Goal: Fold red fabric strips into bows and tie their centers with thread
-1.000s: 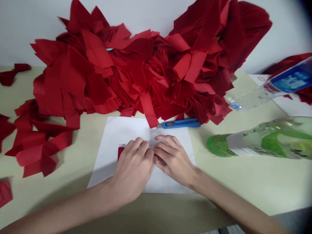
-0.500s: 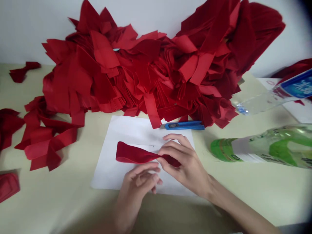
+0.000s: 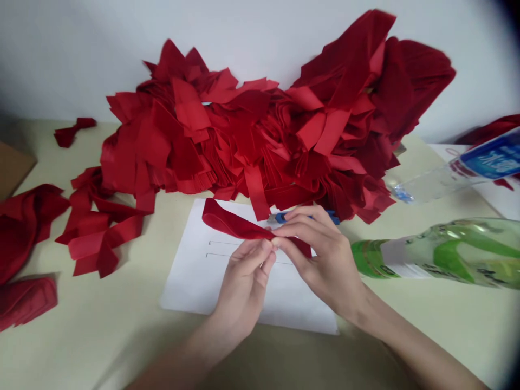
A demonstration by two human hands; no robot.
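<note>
A dark red velvet ribbon [image 3: 235,223], folded over into a loop at its left end, is held above a white sheet of paper [image 3: 190,287] with ruled black lines. My right hand [image 3: 320,252] pinches the ribbon at its gathered middle, and a short flap of it shows under those fingers. From below, my left hand [image 3: 247,276] grips the same gathered spot between thumb and fingertips, touching the right fingertips. Partly covered by the right fingers, a blue utility knife [image 3: 280,218] lies at the paper's top edge.
A large heap of red ribbon strips [image 3: 244,135] fills the back of the table. Loose ribbons [image 3: 105,227] and a folded red stack [image 3: 30,300] lie left. On the right are a green-labelled bottle [image 3: 430,252] and a clear bottle with blue label [image 3: 483,160].
My left hand has risen from beneath the ribbon and closed on its middle beside the right fingers. The ribbon's looped end has tilted upward. The camera view has shifted.
</note>
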